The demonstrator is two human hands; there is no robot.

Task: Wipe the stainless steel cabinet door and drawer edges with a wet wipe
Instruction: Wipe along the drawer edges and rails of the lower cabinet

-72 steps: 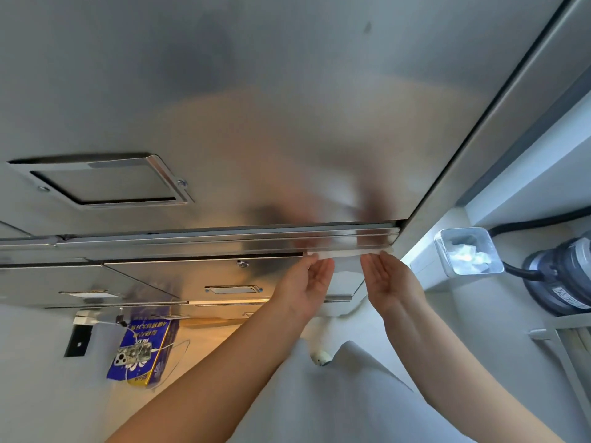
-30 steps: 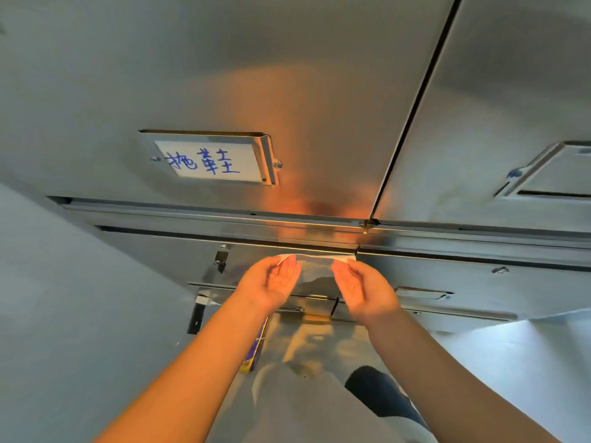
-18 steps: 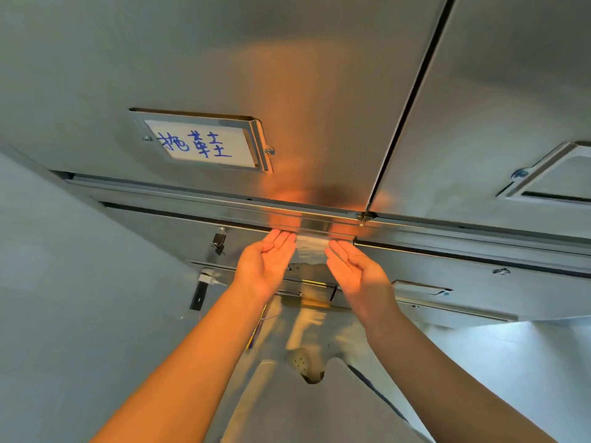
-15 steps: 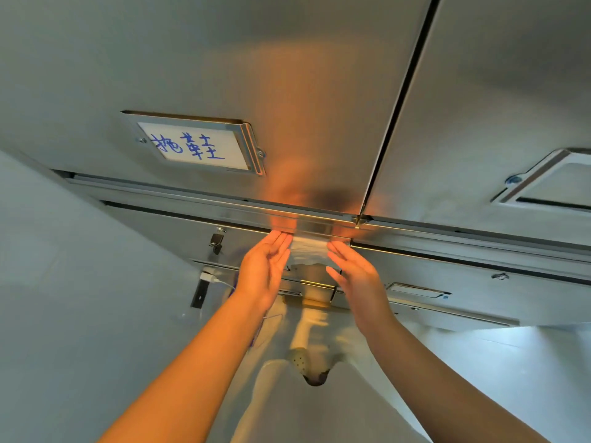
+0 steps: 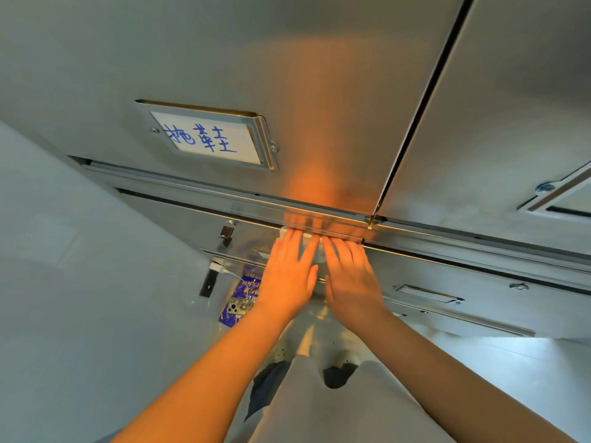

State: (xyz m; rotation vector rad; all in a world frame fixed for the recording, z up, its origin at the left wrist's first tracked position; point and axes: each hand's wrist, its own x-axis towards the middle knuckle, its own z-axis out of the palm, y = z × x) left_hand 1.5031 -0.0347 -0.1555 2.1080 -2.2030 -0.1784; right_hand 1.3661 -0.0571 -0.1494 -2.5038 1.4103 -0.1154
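Note:
A stainless steel cabinet door [image 5: 319,75] with a white label plate [image 5: 208,137] fills the upper view. Below it runs a horizontal drawer edge [image 5: 198,199]. A white wet wipe [image 5: 309,241] lies flat against that edge, just left of the vertical door seam [image 5: 415,107]. My left hand [image 5: 287,276] and my right hand [image 5: 351,279] lie side by side, backs toward me, fingers straight, pressing the wipe against the steel. Most of the wipe is hidden under my fingers.
A second steel door [image 5: 511,107] stands to the right of the seam. Lower drawers with a recessed pull [image 5: 425,294] and a small latch [image 5: 226,233] sit below. A blue packet [image 5: 241,298] lies on the floor by a pale wall [image 5: 80,282] at left.
Both hands turned from palms facing each other, holding the wipe stretched, to lying flat and close together on the wipe. They rose slightly to the drawer edge.

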